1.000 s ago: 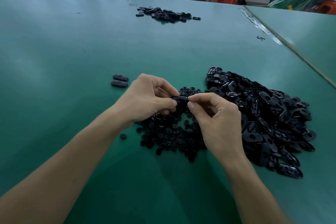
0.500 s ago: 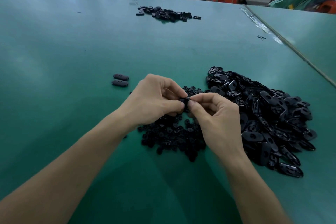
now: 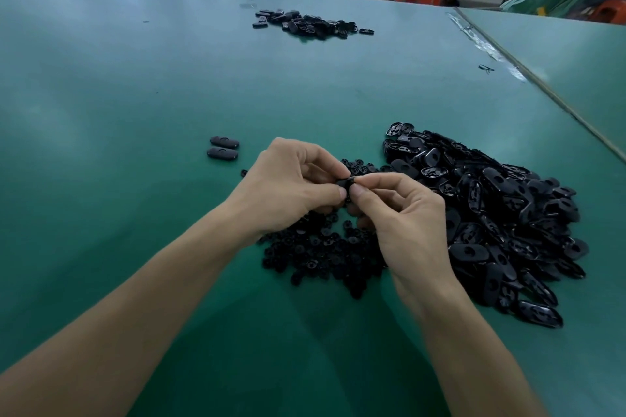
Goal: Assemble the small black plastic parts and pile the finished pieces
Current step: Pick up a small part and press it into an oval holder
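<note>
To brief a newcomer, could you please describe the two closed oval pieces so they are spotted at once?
On the green table, look left of the left hand. Two closed oval pieces lie side by side; unlike the shells heaped at right, they sit alone, outside any pile.

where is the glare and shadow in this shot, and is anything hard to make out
Head view: pale glare sheens the green table at far left; soft shadow darkens it toward the bottom; the black part pinched between the left hand and right hand is dark, its detail lost.
</note>
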A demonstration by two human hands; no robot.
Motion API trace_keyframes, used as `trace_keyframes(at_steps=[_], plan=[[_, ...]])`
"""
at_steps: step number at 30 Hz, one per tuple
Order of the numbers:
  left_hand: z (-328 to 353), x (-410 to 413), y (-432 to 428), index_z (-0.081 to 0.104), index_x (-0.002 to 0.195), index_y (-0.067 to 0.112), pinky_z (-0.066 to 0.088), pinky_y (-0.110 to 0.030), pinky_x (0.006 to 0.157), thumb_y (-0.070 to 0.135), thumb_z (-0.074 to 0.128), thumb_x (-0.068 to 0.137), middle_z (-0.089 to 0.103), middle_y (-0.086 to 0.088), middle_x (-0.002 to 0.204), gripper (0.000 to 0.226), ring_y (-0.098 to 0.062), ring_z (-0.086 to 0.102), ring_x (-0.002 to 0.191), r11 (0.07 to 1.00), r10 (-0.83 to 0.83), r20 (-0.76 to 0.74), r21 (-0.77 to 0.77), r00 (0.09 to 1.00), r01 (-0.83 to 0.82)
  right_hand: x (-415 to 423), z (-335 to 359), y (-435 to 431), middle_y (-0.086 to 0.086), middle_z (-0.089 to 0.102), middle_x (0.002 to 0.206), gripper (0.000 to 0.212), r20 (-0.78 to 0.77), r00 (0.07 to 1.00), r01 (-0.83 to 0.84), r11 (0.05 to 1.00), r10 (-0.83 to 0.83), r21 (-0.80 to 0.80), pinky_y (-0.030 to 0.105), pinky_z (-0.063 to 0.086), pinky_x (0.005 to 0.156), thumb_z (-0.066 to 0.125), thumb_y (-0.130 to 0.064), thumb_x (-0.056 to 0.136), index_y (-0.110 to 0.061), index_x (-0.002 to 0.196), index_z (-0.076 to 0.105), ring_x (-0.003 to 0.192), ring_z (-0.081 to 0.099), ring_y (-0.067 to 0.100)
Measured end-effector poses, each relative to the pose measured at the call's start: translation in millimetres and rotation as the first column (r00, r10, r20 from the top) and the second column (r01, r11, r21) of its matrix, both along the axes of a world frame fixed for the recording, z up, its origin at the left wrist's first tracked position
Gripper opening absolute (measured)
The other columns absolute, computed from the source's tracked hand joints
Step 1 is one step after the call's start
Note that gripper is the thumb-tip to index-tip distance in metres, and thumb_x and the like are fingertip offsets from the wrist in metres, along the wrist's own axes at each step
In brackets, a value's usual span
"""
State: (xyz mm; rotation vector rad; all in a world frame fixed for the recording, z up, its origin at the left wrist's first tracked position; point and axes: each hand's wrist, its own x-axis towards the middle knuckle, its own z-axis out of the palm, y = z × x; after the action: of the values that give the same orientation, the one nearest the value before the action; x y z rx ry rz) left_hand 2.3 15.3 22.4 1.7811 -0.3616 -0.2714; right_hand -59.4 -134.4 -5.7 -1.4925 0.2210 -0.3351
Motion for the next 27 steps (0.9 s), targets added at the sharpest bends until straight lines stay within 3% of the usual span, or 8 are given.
trace_keyframes(at_steps=[6, 11, 15, 18, 27], plan=[[-0.5, 0.1, -1.1, 0.075, 0.084, 0.015, 0.063, -0.039, 0.078, -0.004, 0.078, 0.08, 0.077, -0.011, 0.078, 0.02, -0.036, 0.075, 0.081, 1.0, 0.004, 0.0, -0.002, 1.0, -0.004, -0.3, -4.1, 0.5, 0.006, 0.076, 0.082, 0.009, 0.0, 0.999, 0.043, 0.997, -0.044, -0.069, 0.04, 0.059, 0.078, 0.077, -0.011, 0.086, -0.019, 0.084, 0.076, 0.081, 0.072, 0.028], [2.0, -1.5, -1.4, 0.073, 0.085, 0.013, 0.057, -0.02, 0.063, -0.007, 0.073, 0.084, 0.076, -0.011, 0.075, 0.019, -0.017, 0.071, 0.068, 0.998, -0.002, -0.056, -0.059, 0.998, -0.001, -1.4, -3.4, 1.5, -0.005, 0.074, 0.076, 0.012, 0.112, 0.988, 0.134, 0.949, -0.106, -0.286, 0.019, 0.053, 0.061, 0.079, -0.014, 0.084, -0.026, 0.083, 0.078, 0.071, 0.07, 0.019], [1.9, 0.3, -0.7, 0.073, 0.085, 0.015, 0.062, -0.025, 0.07, -0.007, 0.068, 0.087, 0.075, -0.006, 0.074, 0.023, -0.014, 0.07, 0.069, 0.997, 0.024, -0.072, -0.078, 0.997, -0.03, -4.7, -2.9, 10.3, -0.01, 0.075, 0.081, 0.008, 0.16, 0.984, 0.138, 0.909, -0.08, -0.394, 0.02, 0.052, 0.068, 0.08, -0.014, 0.085, -0.021, 0.089, 0.08, 0.073, 0.069, 0.008], [3.3, 0.6, 0.3, 0.074, 0.085, 0.015, 0.062, -0.025, 0.07, -0.006, 0.068, 0.087, 0.076, -0.008, 0.077, 0.022, -0.014, 0.071, 0.069, 0.997, 0.011, -0.086, -0.076, 0.996, -0.018, -6.7, -2.5, 15.4, -0.009, 0.073, 0.082, 0.005, 0.211, 0.971, 0.202, 0.859, -0.112, -0.47, 0.011, 0.046, 0.066, 0.076, -0.015, 0.088, -0.02, 0.09, 0.078, 0.071, 0.065, 0.003], [1.2, -3.6, -3.3, 0.074, 0.089, 0.011, 0.06, -0.022, 0.068, -0.006, 0.072, 0.085, 0.077, -0.011, 0.079, 0.017, -0.014, 0.071, 0.07, 0.998, 0.014, -0.051, -0.055, 0.999, -0.017, -4.6, 2.1, 7.0, -0.016, 0.068, 0.069, 0.011, 0.128, 0.971, 0.236, 0.861, -0.2, -0.45, 0.007, 0.044, 0.063, 0.071, -0.02, 0.091, -0.027, 0.083, 0.072, 0.067, 0.063, -0.001]])
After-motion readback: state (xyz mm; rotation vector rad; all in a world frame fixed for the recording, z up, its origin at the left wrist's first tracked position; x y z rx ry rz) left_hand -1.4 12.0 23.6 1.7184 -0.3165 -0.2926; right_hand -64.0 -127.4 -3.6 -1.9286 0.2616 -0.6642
